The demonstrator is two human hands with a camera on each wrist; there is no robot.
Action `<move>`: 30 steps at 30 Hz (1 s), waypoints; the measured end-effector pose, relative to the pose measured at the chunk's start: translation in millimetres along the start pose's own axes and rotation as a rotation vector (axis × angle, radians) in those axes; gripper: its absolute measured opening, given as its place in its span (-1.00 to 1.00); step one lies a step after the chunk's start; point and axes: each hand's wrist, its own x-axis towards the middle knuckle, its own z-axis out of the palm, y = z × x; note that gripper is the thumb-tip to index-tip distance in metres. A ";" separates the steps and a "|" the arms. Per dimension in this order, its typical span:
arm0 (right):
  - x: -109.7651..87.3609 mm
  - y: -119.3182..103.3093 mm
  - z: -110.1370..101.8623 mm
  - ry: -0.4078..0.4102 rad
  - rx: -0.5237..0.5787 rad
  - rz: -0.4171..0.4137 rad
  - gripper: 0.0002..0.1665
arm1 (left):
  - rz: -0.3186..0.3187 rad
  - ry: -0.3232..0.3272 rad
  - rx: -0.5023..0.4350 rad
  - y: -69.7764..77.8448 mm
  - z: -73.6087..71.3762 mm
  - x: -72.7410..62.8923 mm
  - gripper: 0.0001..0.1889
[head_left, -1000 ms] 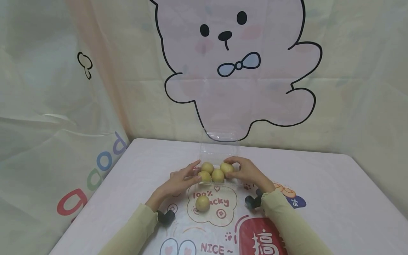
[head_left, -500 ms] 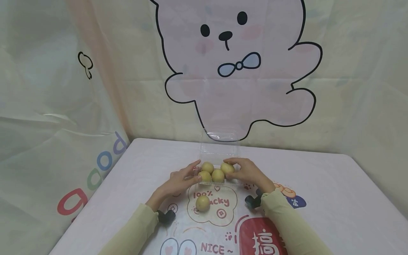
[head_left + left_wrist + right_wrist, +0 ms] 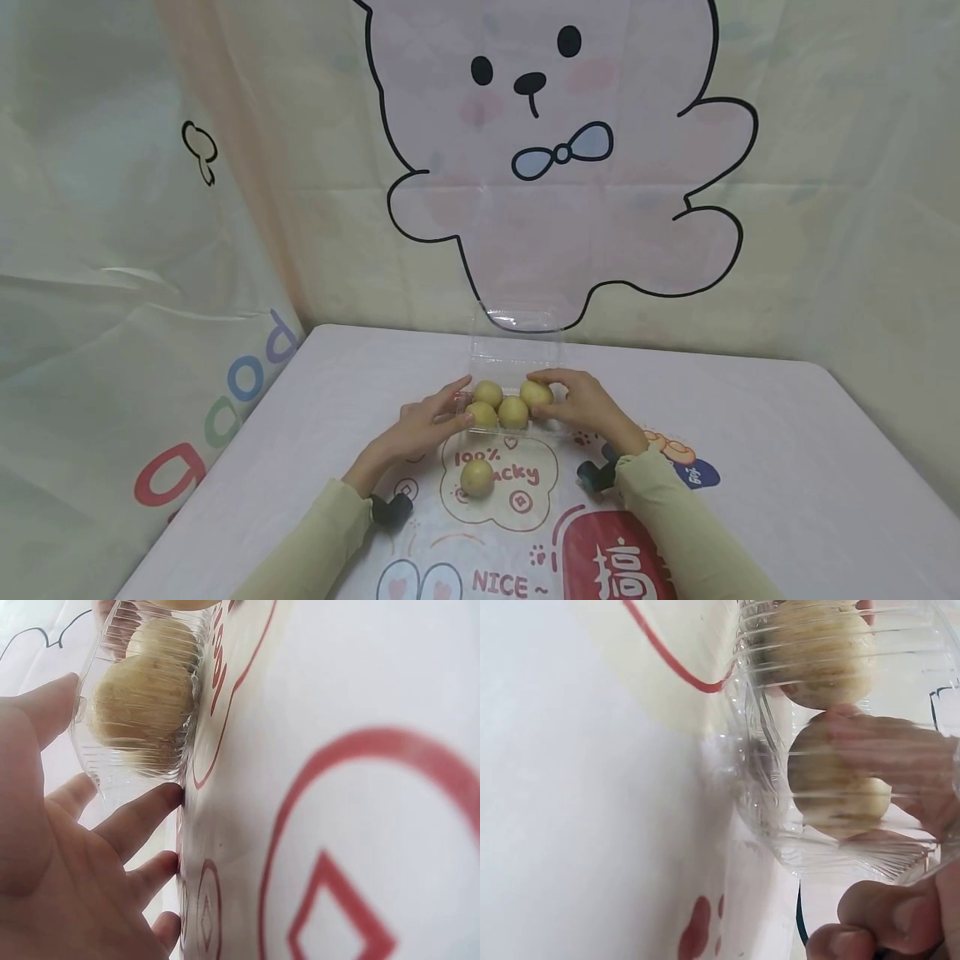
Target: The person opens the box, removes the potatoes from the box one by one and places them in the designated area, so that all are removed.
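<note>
A clear plastic clamshell box stands open on the table, its lid raised at the back. Round yellow fruits lie in its base; their exact kind is unclear. My left hand rests at the box's left side, thumb at the front rim, with its fairly straight fingers spread. In the left wrist view, several fingertips touch the box's edge and the table. My right hand reaches into the right end of the box and holds one yellow fruit between thumb and fingers. The ribbed wall partly blurs this fruit in the right wrist view.
A single loose yellow fruit sits on the printed white tablecloth in front of the box. Dark wrist-worn devices show at both sleeves. Behind the table hangs a curtain with a cartoon bear.
The fruit in my right hand has shifted very slightly to the right within the box. My left hand and the loose fruit stay where they were.
</note>
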 end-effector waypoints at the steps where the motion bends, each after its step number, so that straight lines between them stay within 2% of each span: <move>1: -0.3 0.4 0.1 0.004 0.000 -0.002 -0.35 | 0.002 0.000 0.001 -0.1 0.2 0.3 -0.26; 7: -0.8 3.4 1.2 0.037 -0.005 -0.027 -0.35 | 0.004 -0.002 0.004 -0.3 1.3 1.1 -0.25; 20: -7.5 2.4 1.7 0.111 0.039 -0.017 -0.35 | 0.008 -0.002 0.004 0.0 1.2 0.3 -0.25; 30: -15.3 0.9 1.4 0.161 0.073 -0.032 -0.34 | -0.017 0.001 -0.008 2.4 0.3 -0.8 -0.24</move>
